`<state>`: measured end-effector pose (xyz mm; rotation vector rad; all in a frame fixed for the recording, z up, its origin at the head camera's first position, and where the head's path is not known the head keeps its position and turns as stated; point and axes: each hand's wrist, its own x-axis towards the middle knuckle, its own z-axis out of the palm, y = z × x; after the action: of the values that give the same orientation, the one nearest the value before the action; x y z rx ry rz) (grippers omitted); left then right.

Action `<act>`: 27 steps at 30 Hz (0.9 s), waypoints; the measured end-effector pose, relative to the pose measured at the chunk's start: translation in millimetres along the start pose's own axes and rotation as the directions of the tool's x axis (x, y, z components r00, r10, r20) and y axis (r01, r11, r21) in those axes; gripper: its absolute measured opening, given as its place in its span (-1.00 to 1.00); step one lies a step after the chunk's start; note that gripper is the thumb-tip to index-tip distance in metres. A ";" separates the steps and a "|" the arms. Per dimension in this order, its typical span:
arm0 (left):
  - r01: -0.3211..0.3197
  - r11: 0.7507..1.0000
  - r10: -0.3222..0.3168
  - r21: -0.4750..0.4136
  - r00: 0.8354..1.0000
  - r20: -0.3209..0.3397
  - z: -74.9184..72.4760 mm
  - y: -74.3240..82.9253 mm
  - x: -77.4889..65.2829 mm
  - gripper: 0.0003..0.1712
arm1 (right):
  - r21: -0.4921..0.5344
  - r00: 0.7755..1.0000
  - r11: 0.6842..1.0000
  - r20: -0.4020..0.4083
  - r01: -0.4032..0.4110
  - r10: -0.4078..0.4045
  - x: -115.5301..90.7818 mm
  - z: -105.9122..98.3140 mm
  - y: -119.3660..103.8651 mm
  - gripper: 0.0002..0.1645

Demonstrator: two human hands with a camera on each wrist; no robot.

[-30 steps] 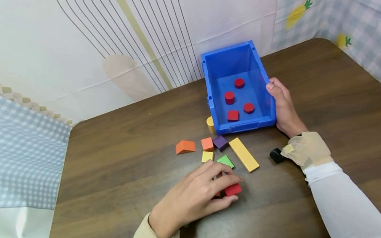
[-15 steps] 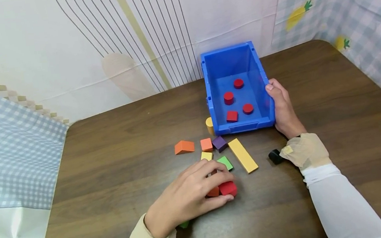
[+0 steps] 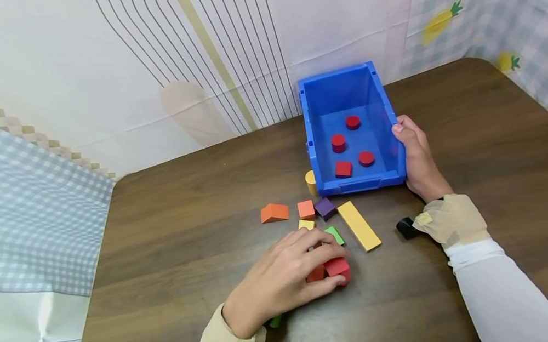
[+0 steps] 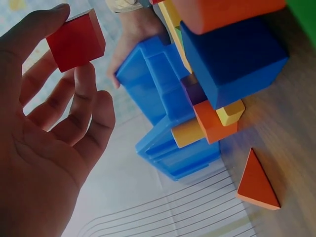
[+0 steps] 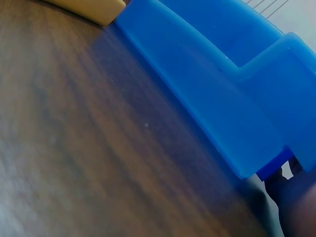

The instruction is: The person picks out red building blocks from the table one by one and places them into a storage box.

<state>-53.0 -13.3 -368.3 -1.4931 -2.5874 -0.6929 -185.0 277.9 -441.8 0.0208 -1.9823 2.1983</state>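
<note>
My left hand (image 3: 284, 274) pinches a red cube (image 3: 339, 270) between thumb and fingertips, near the front of the block group. In the left wrist view the red cube (image 4: 76, 42) stands out from the palm, and a blue block (image 4: 237, 64) shows beside the hand. An orange block (image 3: 316, 274) is partly hidden behind the left fingers. My right hand (image 3: 418, 157) grips the right wall of a blue bin (image 3: 362, 185), thumb over the rim. Inside the bin lie red pieces: several round ones and a flat square block (image 3: 343, 169).
Between the left hand and the bin lie an orange triangular block (image 3: 275, 213), an orange cube (image 3: 306, 210), a purple block (image 3: 325, 208), a green block (image 3: 335, 235) and a long yellow block (image 3: 359, 226). A yellow cylinder (image 3: 311, 182) stands against the bin's left side. Patterned cloth (image 3: 243, 53) hangs behind.
The left fingers have drawn the red cube slightly left and turned it, so more of its front face shows. The right hand keeps its hold on the bin. The head view has shifted slightly.
</note>
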 end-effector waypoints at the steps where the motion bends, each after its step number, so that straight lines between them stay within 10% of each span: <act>1: -0.001 1.000 0.000 -0.001 1.000 -0.003 0.9 -0.6 1.3 -0.66 | -0.003 1.000 1.000 0.000 0.003 -0.003 0.3 -2.2 -1.0 -0.49; 27: -0.028 0.998 0.026 0.055 0.999 0.036 -6.0 -16.0 9.4 -0.69 | -0.024 1.000 1.000 -0.006 0.000 0.000 1.6 -0.5 2.8 -0.35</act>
<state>-72.3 -15.1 -365.9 -1.5337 -2.5844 -0.5921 -186.9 278.4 -444.5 0.0110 -2.0050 2.1717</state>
